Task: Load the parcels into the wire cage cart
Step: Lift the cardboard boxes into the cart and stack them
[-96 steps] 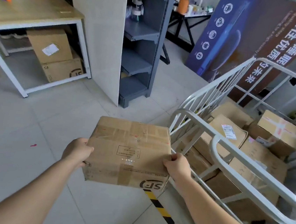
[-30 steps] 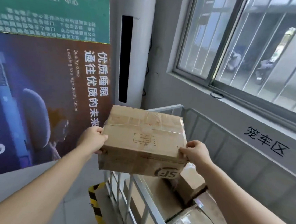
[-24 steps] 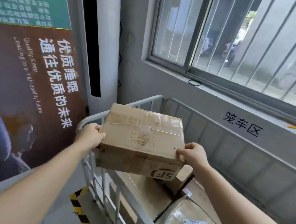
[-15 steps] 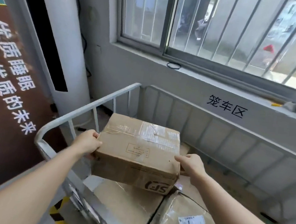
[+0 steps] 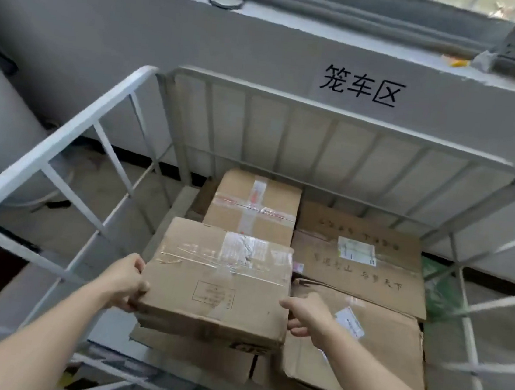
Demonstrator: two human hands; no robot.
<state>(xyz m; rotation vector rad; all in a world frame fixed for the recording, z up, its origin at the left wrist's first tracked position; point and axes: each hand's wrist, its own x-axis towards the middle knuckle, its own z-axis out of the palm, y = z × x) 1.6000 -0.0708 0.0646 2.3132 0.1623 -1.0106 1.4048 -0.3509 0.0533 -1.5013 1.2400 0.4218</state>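
Fingers (image 5: 141, 287) of the left hand (image 5: 123, 282) curl round the 9 o'clock edge of the box (image 5: 218, 283), and the right hand (image 5: 308, 317) clasps its 3 o'clock edge. The box is low inside the cart (image 5: 322, 106), over other parcels, with a taped parcel (image 5: 253, 207) at its 12 o'clock.

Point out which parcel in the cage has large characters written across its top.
The wide flat parcel at the back right; the others show only tape, labels or a small stamp.

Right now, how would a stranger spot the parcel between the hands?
Find the white wire cage cart against the grey wall. At its near left, the left hand and right hand hold a brown cardboard parcel. Only its top bears a small outlined rectangle near crinkled clear tape.
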